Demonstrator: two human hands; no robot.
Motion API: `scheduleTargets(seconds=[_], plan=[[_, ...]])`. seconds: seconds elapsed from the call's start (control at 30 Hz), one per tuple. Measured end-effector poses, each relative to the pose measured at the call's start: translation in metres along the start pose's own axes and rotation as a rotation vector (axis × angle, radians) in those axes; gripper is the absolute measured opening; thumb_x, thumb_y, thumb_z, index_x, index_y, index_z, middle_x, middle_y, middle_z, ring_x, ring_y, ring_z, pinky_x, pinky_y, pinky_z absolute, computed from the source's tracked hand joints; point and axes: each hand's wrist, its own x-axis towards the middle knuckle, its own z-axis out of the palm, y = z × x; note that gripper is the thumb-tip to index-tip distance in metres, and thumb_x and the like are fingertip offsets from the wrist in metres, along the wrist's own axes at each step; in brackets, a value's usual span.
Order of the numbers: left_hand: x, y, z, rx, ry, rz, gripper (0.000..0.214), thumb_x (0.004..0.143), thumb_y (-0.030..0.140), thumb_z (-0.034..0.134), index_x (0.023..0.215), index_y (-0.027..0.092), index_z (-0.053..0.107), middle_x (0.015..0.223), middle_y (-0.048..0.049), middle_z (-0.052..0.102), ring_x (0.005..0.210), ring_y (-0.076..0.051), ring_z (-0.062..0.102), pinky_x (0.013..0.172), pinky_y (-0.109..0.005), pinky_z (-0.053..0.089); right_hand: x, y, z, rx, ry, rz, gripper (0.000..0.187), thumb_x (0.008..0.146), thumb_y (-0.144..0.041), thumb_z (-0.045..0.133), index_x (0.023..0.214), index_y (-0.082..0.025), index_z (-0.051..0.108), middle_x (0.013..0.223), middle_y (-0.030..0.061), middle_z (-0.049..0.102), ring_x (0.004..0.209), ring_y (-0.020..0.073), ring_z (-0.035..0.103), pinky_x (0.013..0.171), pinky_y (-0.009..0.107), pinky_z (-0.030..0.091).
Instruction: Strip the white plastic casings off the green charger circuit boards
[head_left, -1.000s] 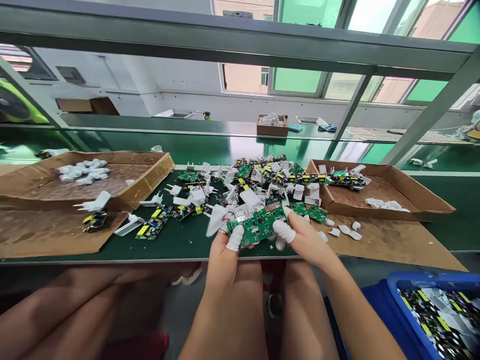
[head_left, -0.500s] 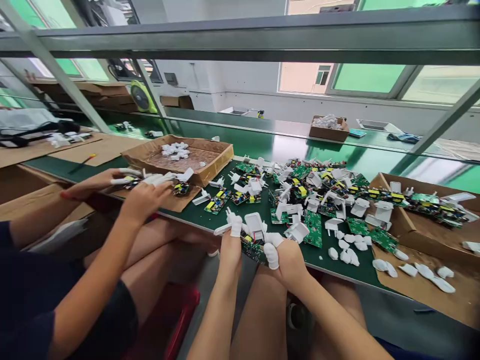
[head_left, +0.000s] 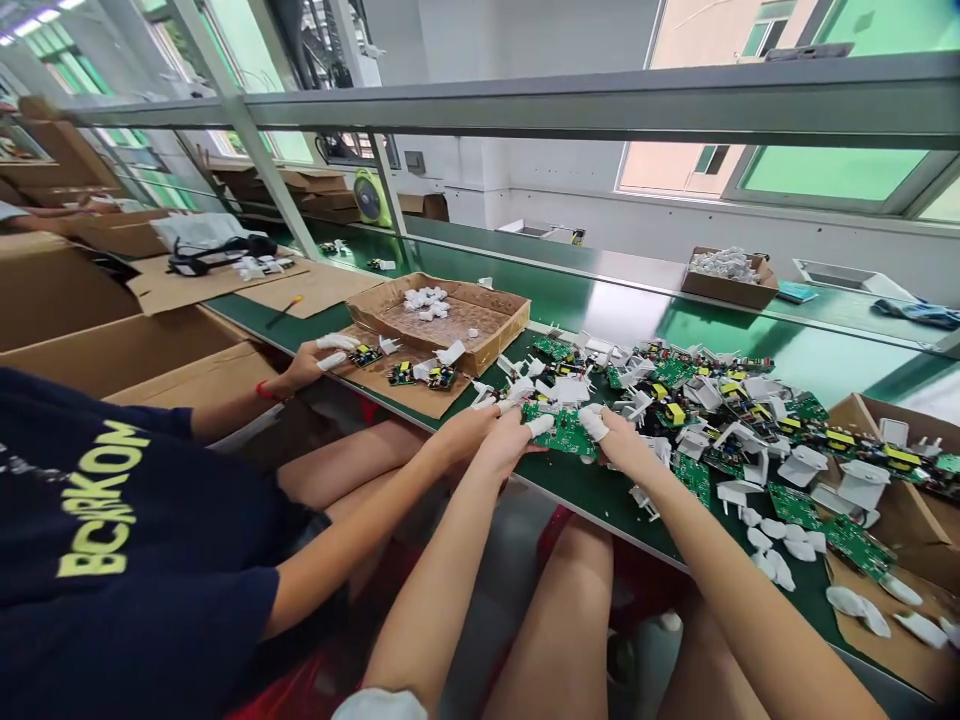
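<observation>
Between my two hands is a green circuit board (head_left: 564,432), its flat green face toward me. My left hand (head_left: 508,438) grips its left end and my right hand (head_left: 613,440) its right end, with white finger cots on the fingers. A co-worker's hand (head_left: 466,432) reaches in right beside my left hand, and its fingertips are partly hidden. White plastic plug pieces (head_left: 574,388) lie just behind the board. To the right spreads a heap of circuit boards (head_left: 705,400) with yellow and black parts and white plug housings.
A shallow cardboard tray (head_left: 502,335) with white pieces stands behind the co-worker's boards (head_left: 401,374). Loose white finger cots (head_left: 776,568) lie at the front right, near an open cardboard box (head_left: 915,520). A metal shelf rail (head_left: 570,112) crosses above the bench.
My hands have moved forward with the board from the bench edge to over the bench. The co-worker's nearer hand has reached right, beside mine. The view has turned left.
</observation>
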Motion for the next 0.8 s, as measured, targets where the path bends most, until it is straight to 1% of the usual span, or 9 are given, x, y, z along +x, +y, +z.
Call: scheduleTargets(seconds=[0.03, 0.07, 0.1, 0.2, 0.27, 0.4, 0.6, 0.7, 0.8], plan=[[0.003, 0.004, 0.0, 0.033, -0.044, 0.002, 0.021, 0.056, 0.025, 0.071, 0.072, 0.015, 0.061, 0.081, -0.0101, 0.064, 0.091, -0.025, 0.058, 0.076, -0.037, 0.049, 0.004, -0.003, -0.004, -0.004, -0.086, 0.04, 0.032, 0.076, -0.048, 0.05, 0.067, -0.019, 0.041, 0.051, -0.0029, 0.048, 0.043, 0.0135, 0.045, 0.044, 0.025, 0.036], [0.006, 0.008, 0.0, 0.061, -0.078, 0.006, 0.023, 0.056, 0.025, 0.071, 0.074, 0.015, 0.061, 0.08, -0.0094, 0.064, 0.087, -0.024, 0.059, 0.074, -0.036, 0.049, 0.008, -0.006, -0.006, -0.011, -0.141, 0.067, 0.03, 0.074, -0.045, 0.055, 0.067, -0.019, 0.042, 0.049, -0.004, 0.047, 0.04, 0.0127, 0.044, 0.043, 0.025, 0.035], [0.009, 0.012, 0.002, 0.084, -0.094, 0.013, 0.026, 0.057, 0.026, 0.071, 0.078, 0.016, 0.06, 0.08, -0.0087, 0.065, 0.084, -0.023, 0.06, 0.073, -0.036, 0.05, 0.012, -0.009, -0.008, -0.018, -0.158, 0.083, 0.03, 0.073, -0.042, 0.059, 0.066, -0.018, 0.042, 0.047, -0.0044, 0.046, 0.039, 0.0122, 0.044, 0.042, 0.024, 0.035], [0.019, 0.022, 0.006, 0.133, -0.066, 0.041, 0.031, 0.059, 0.026, 0.068, 0.086, 0.016, 0.058, 0.083, -0.0076, 0.064, 0.08, -0.021, 0.06, 0.073, -0.036, 0.049, 0.024, -0.016, -0.011, 0.009, -0.114, 0.09, 0.029, 0.073, -0.036, 0.063, 0.064, -0.018, 0.042, 0.048, -0.0037, 0.048, 0.039, 0.0119, 0.045, 0.043, 0.025, 0.037], [0.023, 0.027, 0.008, 0.192, -0.016, 0.071, 0.031, 0.06, 0.025, 0.067, 0.087, 0.015, 0.056, 0.087, -0.0085, 0.063, 0.084, -0.022, 0.059, 0.076, -0.036, 0.048, 0.032, -0.019, -0.011, 0.038, -0.088, 0.09, 0.029, 0.072, -0.034, 0.064, 0.064, -0.018, 0.041, 0.048, -0.004, 0.049, 0.041, 0.0127, 0.047, 0.045, 0.025, 0.039], [0.026, 0.041, 0.008, 0.34, 0.108, 0.116, 0.024, 0.059, 0.02, 0.067, 0.078, 0.015, 0.054, 0.091, -0.0117, 0.061, 0.095, -0.027, 0.055, 0.083, -0.037, 0.043, 0.042, -0.02, -0.012, -0.029, -0.031, 0.061, 0.033, 0.073, -0.031, 0.063, 0.06, -0.019, 0.035, 0.045, -0.0065, 0.042, 0.042, 0.0133, 0.047, 0.048, 0.026, 0.038], [0.028, 0.059, 0.013, 0.561, 0.216, 0.135, 0.017, 0.064, 0.017, 0.063, 0.07, 0.017, 0.046, 0.083, -0.0127, 0.059, 0.095, -0.032, 0.053, 0.082, -0.04, 0.04, 0.059, -0.023, -0.007, 0.016, 0.006, 0.007, 0.029, 0.074, -0.031, 0.062, 0.061, -0.018, 0.039, 0.053, -0.0036, 0.044, 0.044, 0.0126, 0.047, 0.046, 0.025, 0.039], [0.033, 0.064, 0.013, 0.641, 0.252, 0.142, 0.015, 0.067, 0.015, 0.059, 0.067, 0.017, 0.044, 0.076, -0.0117, 0.057, 0.09, -0.032, 0.055, 0.079, -0.04, 0.041, 0.069, -0.026, -0.003, 0.024, 0.015, -0.007, 0.03, 0.072, -0.035, 0.064, 0.062, -0.017, 0.041, 0.054, -0.0021, 0.047, 0.045, 0.0128, 0.048, 0.046, 0.025, 0.04], [0.037, 0.064, 0.01, 0.664, 0.275, 0.169, 0.014, 0.068, 0.016, 0.057, 0.068, 0.017, 0.044, 0.073, -0.0102, 0.056, 0.087, -0.031, 0.055, 0.078, -0.04, 0.041, 0.076, -0.029, -0.001, 0.004, 0.04, -0.022, 0.03, 0.073, -0.035, 0.062, 0.062, -0.018, 0.04, 0.053, -0.0026, 0.045, 0.047, 0.0132, 0.048, 0.047, 0.025, 0.04]])
